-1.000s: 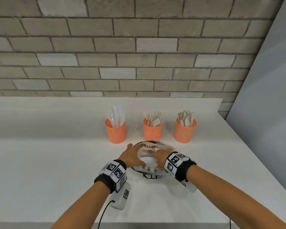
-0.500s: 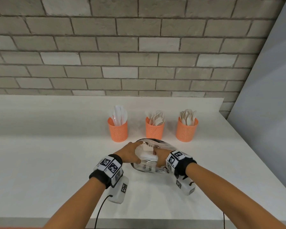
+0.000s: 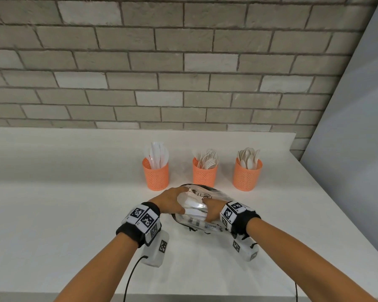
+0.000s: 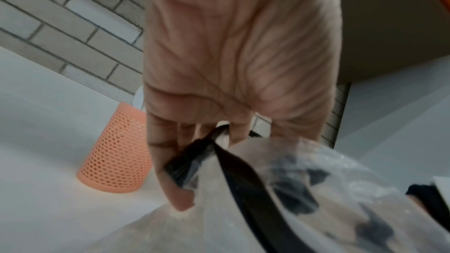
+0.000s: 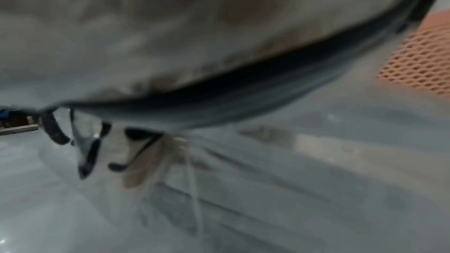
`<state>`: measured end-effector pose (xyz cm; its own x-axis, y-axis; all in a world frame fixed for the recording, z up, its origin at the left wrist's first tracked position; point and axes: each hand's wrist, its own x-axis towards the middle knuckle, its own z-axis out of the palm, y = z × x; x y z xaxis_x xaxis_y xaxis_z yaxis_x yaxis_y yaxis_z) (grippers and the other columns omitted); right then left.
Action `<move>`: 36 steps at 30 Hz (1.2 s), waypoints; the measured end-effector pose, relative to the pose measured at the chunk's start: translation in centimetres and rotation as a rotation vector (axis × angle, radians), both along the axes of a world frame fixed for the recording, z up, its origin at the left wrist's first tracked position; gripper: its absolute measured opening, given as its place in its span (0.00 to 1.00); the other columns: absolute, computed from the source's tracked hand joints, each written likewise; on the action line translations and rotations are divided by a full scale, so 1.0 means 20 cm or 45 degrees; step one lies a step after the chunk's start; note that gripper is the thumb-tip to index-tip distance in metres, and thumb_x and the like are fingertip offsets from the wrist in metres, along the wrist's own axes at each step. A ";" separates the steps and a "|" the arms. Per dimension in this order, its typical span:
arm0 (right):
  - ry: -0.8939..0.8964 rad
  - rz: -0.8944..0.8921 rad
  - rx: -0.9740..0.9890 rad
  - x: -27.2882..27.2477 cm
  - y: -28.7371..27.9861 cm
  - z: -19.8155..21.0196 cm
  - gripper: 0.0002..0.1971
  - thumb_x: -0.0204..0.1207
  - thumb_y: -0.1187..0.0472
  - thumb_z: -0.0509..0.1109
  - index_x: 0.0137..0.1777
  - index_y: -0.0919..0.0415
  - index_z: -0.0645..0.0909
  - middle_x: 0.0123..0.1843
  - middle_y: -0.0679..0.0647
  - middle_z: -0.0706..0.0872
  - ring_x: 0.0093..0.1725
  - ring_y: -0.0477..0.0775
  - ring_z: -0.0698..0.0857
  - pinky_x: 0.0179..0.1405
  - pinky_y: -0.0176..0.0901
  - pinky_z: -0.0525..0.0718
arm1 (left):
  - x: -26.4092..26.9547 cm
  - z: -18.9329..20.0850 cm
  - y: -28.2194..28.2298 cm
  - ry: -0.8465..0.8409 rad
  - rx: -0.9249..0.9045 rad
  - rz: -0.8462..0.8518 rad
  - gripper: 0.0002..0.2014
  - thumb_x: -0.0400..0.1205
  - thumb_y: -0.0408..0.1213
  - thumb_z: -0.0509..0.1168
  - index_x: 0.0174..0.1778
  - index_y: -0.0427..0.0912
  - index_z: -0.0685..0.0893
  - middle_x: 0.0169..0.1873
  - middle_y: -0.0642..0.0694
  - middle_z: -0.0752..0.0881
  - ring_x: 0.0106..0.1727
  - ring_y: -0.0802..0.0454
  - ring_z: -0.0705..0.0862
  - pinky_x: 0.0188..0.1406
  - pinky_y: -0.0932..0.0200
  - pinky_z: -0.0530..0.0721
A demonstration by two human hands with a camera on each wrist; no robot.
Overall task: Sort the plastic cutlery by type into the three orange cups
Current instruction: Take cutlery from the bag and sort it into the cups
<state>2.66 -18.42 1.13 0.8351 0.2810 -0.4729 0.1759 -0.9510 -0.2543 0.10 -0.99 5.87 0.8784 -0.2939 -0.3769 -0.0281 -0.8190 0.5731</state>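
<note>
Behind everything, a grey brick wall (image 3: 183, 62) runs across the back, meeting a plain grey panel (image 3: 354, 127) on the right. Below it spreads the white counter (image 3: 52, 214), with a raised ledge along the wall. On the counter, just in front of the middle cup, lies a clear plastic bag (image 3: 196, 214) with a black zip edge and dark printing; white cutlery shows through it, too blurred to tell by type. Both forearms reach in from the near edge, each wearing a black wrist band with checkered marker blocks and a white camera unit beneath. The left hand (image 3: 171, 201) sits on the bag's left side, and the left wrist view shows its fingers (image 4: 180, 161) curled round the black zip strip and the bunched plastic. The right hand (image 3: 213, 209) is at the bag's right side with a finger pressing into the plastic; its wrist view is filled by blurred bag, so how firmly it holds cannot be told. Behind the bag stand three orange mesh cups in a row, apart from one another: the left cup (image 3: 155, 176) holds knives (image 3: 158, 154), the middle cup (image 3: 205, 175) holds forks (image 3: 207, 161), and the right cup (image 3: 247, 175) holds spoons (image 3: 248, 158). The bag and hands partly hide the middle cup's base.
</note>
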 end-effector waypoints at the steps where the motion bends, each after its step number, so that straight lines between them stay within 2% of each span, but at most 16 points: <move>1: -0.014 0.010 0.009 0.00 0.00 0.00 0.33 0.72 0.61 0.72 0.75 0.66 0.64 0.72 0.61 0.74 0.70 0.60 0.75 0.69 0.46 0.75 | 0.00 0.00 0.00 0.004 -0.003 0.005 0.38 0.75 0.29 0.68 0.80 0.47 0.60 0.76 0.41 0.68 0.73 0.43 0.71 0.70 0.53 0.75; 5: -0.034 0.046 0.022 -0.02 0.01 -0.04 0.27 0.73 0.65 0.68 0.72 0.66 0.68 0.69 0.63 0.77 0.68 0.61 0.77 0.67 0.46 0.76 | 0.01 -0.01 -0.02 0.016 0.019 0.004 0.39 0.75 0.29 0.67 0.81 0.47 0.59 0.78 0.43 0.65 0.76 0.45 0.68 0.72 0.55 0.73; 7: -0.017 0.049 0.012 -0.01 0.02 -0.05 0.25 0.73 0.67 0.67 0.70 0.67 0.71 0.68 0.63 0.78 0.67 0.61 0.78 0.66 0.48 0.78 | 0.01 -0.01 -0.02 0.029 0.020 0.002 0.38 0.75 0.29 0.67 0.81 0.48 0.59 0.78 0.43 0.65 0.75 0.45 0.69 0.68 0.57 0.75; 10: -0.003 0.061 -0.021 -0.01 0.01 -0.04 0.23 0.73 0.67 0.67 0.69 0.67 0.72 0.66 0.64 0.80 0.66 0.61 0.79 0.63 0.47 0.78 | 0.01 -0.01 -0.01 0.062 0.006 0.002 0.37 0.76 0.28 0.67 0.80 0.49 0.60 0.76 0.43 0.66 0.66 0.46 0.75 0.51 0.61 0.82; 12: -0.036 0.068 -0.035 0.00 0.01 -0.03 0.23 0.73 0.65 0.68 0.69 0.67 0.72 0.66 0.63 0.80 0.66 0.61 0.79 0.64 0.46 0.79 | 0.03 -0.01 -0.01 0.080 -0.002 -0.002 0.37 0.76 0.28 0.67 0.80 0.49 0.60 0.76 0.42 0.67 0.58 0.48 0.76 0.42 0.66 0.82; 14: -0.076 0.073 -0.058 0.01 0.00 -0.02 0.23 0.73 0.64 0.68 0.68 0.68 0.73 0.66 0.63 0.80 0.64 0.60 0.80 0.64 0.47 0.80 | 0.04 0.00 0.00 0.086 0.000 0.001 0.37 0.76 0.28 0.67 0.80 0.50 0.60 0.75 0.41 0.67 0.57 0.49 0.76 0.43 0.64 0.83; 17: -0.107 0.082 -0.069 0.02 -0.01 0.01 0.22 0.73 0.63 0.67 0.68 0.68 0.73 0.65 0.63 0.81 0.63 0.61 0.80 0.64 0.47 0.80 | 0.05 0.02 0.01 0.102 0.032 0.002 0.38 0.76 0.28 0.67 0.80 0.50 0.59 0.75 0.42 0.67 0.61 0.46 0.77 0.54 0.56 0.84; 21: -0.092 0.098 -0.097 0.02 -0.01 0.05 0.27 0.75 0.61 0.67 0.73 0.69 0.68 0.70 0.63 0.77 0.67 0.61 0.78 0.67 0.49 0.78 | 0.07 0.03 0.00 0.108 0.104 -0.018 0.39 0.77 0.29 0.67 0.81 0.50 0.56 0.77 0.42 0.65 0.70 0.43 0.75 0.62 0.56 0.81; 23: -0.092 0.098 -0.084 0.02 -0.02 0.06 0.27 0.76 0.57 0.67 0.72 0.67 0.69 0.70 0.62 0.78 0.67 0.60 0.78 0.67 0.48 0.77 | 0.08 0.04 0.00 0.111 0.140 -0.035 0.39 0.77 0.30 0.66 0.81 0.50 0.56 0.78 0.43 0.65 0.71 0.43 0.74 0.63 0.56 0.80; 26: -0.117 0.090 -0.021 0.03 -0.04 0.09 0.25 0.77 0.52 0.67 0.71 0.62 0.73 0.69 0.59 0.79 0.67 0.59 0.78 0.68 0.46 0.74 | 0.10 0.05 0.00 0.107 0.179 -0.059 0.39 0.77 0.30 0.66 0.81 0.50 0.55 0.78 0.43 0.64 0.70 0.43 0.75 0.60 0.56 0.81; 30: -0.170 0.172 0.122 0.02 -0.06 0.13 0.26 0.81 0.51 0.62 0.77 0.59 0.66 0.75 0.51 0.73 0.73 0.53 0.72 0.72 0.37 0.64 | 0.13 0.05 0.01 0.137 0.139 -0.028 0.37 0.78 0.30 0.64 0.81 0.53 0.57 0.78 0.43 0.64 0.60 0.47 0.76 0.41 0.63 0.82; 34: -0.116 0.108 0.088 0.03 -0.07 0.13 0.19 0.80 0.53 0.63 0.67 0.62 0.77 0.66 0.59 0.83 0.60 0.57 0.81 0.62 0.45 0.75 | 0.14 0.03 0.02 0.174 -0.031 0.072 0.34 0.79 0.26 0.61 0.79 0.52 0.60 0.76 0.42 0.66 0.59 0.47 0.76 0.42 0.62 0.84; 36: -0.083 0.090 0.124 0.04 -0.07 0.12 0.20 0.80 0.53 0.64 0.67 0.62 0.77 0.66 0.59 0.83 0.60 0.58 0.81 0.63 0.45 0.75 | 0.14 0.00 0.02 0.213 -0.206 0.147 0.31 0.79 0.24 0.59 0.77 0.49 0.65 0.73 0.39 0.70 0.59 0.46 0.78 0.47 0.55 0.86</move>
<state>3.38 -19.85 3.43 0.8398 0.3819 -0.3857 0.2608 -0.9071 -0.3304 2.89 -0.62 5.93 0.8392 -0.2631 -0.4759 0.1665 -0.7088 0.6855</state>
